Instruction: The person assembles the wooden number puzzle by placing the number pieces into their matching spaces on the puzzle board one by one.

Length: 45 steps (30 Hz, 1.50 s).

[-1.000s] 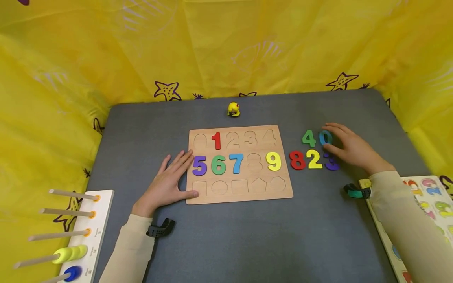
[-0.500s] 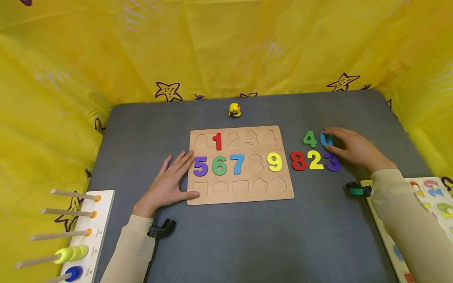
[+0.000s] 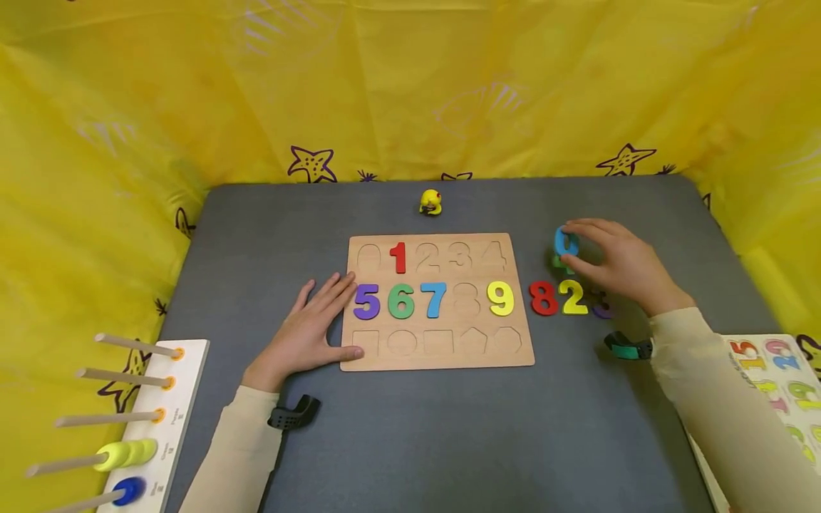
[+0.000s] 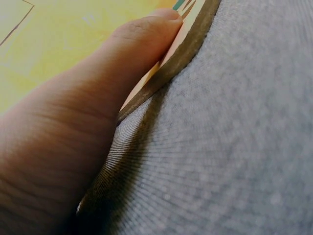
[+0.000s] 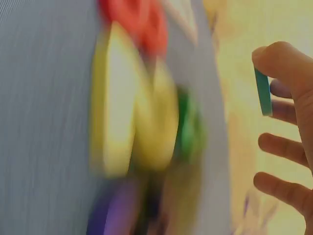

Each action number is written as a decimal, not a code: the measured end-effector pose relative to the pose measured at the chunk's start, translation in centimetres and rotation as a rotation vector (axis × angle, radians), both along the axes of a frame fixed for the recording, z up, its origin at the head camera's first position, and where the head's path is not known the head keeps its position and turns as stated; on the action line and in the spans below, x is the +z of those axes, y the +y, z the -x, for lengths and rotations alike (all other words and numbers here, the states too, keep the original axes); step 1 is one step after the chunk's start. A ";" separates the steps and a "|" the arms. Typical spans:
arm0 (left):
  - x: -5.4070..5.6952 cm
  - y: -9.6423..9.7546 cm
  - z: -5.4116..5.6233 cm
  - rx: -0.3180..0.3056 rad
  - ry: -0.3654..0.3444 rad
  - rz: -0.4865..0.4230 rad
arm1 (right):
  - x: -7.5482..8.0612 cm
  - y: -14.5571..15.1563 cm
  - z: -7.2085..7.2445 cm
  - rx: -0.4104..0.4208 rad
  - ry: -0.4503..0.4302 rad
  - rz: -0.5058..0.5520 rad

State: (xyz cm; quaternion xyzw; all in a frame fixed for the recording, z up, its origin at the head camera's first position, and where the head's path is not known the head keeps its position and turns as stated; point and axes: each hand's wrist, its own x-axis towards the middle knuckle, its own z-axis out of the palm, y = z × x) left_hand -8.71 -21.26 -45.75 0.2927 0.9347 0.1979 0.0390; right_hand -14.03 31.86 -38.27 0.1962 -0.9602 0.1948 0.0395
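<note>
My right hand (image 3: 625, 267) pinches a blue number 0 (image 3: 566, 242) between thumb and fingers, raised over the green 4 (image 3: 561, 265), which it partly covers. In the right wrist view the piece (image 5: 263, 93) shows edge-on at the fingertips. My left hand (image 3: 308, 335) rests with spread fingers on the left edge of a wooden number board (image 3: 442, 367); its thumb (image 4: 146, 39) lies over the board's rim in the left wrist view. On the board sit a red 1 (image 3: 398, 258), purple 5 (image 3: 367, 302), green 6 (image 3: 400, 301), blue 7 (image 3: 433, 299) and yellow 9 (image 3: 501, 298).
Right of the board lie a red 8 (image 3: 544, 298), a yellow 2 (image 3: 573, 297) and a shaded purple 3 (image 3: 601, 305). A small yellow duck (image 3: 430, 202) stands behind. A peg stand (image 3: 163, 427) is at left, another number board (image 3: 792, 385) at right under the sleeve.
My right hand has taken hold of the blue 0, lifted it off the table and carried it left over the green 4. The left hand stays on the board.
</note>
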 end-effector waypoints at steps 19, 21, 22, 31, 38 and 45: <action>0.1 -0.5 -0.1 -0.024 0.011 -0.017 | -1.5 -25.5 4.6 0.422 -0.020 -0.100; 0.1 -0.5 -0.1 -0.027 0.013 -0.022 | -2.0 -27.1 5.0 0.438 -0.024 -0.142; 0.1 -0.5 -0.1 -0.029 0.015 -0.023 | -2.3 -27.8 5.1 0.446 -0.023 -0.160; 0.1 -0.5 0.1 -0.042 0.024 -0.022 | -3.0 -30.3 6.1 0.412 0.022 -0.250; 0.4 -0.4 0.3 -0.035 0.015 -0.014 | -2.7 -29.7 5.9 0.409 0.016 -0.262; 0.2 -0.5 0.1 -0.028 0.005 -0.011 | -2.9 -29.6 5.8 0.416 -0.002 -0.294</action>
